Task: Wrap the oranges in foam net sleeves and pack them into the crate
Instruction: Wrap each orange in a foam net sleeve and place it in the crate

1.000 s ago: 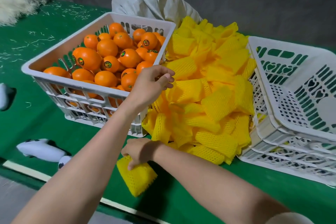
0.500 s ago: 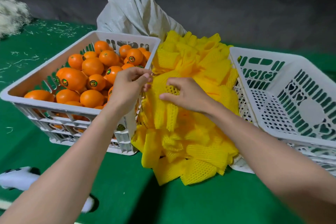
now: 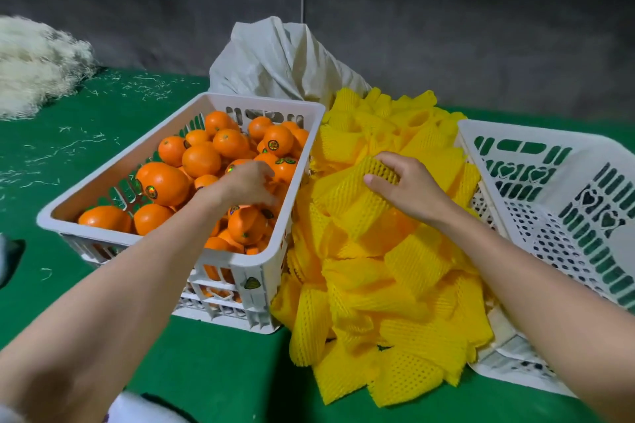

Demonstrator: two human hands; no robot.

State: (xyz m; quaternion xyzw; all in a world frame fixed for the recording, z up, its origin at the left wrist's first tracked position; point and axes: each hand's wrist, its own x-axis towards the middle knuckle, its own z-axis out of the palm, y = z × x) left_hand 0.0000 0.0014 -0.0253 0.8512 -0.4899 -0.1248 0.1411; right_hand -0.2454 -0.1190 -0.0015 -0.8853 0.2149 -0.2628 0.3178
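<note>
— Where are the oranges (image 3: 201,160)?
— Heaped in the white fruit crate (image 3: 178,113) at centre left of the frame, on the green table (image 3: 86,154). Several carry small round stickers.
— And the left hand (image 3: 245,184)?
— It reaches in over the crate's near rim, palm down, fingers curled onto the fruit at the right side of the heap. From here I cannot tell whether it has closed round one or merely lies on them.
— The right hand (image 3: 409,189)?
— That one is plain. It sits on top of the yellow pile of sleeves (image 3: 378,285) in the middle of the frame. Thumb and fingers pinch the edge of one foam net sleeve (image 3: 354,196).
— Where does the pile lie?
— Between the two crates, touching both, and it spills down toward the lower centre.
— The other crate?
— The second crate (image 3: 549,148) is at the right edge, white and tilted toward us so its perforated floor shows. It seems to rest on another one like it.
— Anything behind?
— A pale sack (image 3: 275,62) stands at top centre, just behind the pile. There is a heap of whitish fibre (image 3: 34,62) at upper left, with loose strands scattered on the green.
</note>
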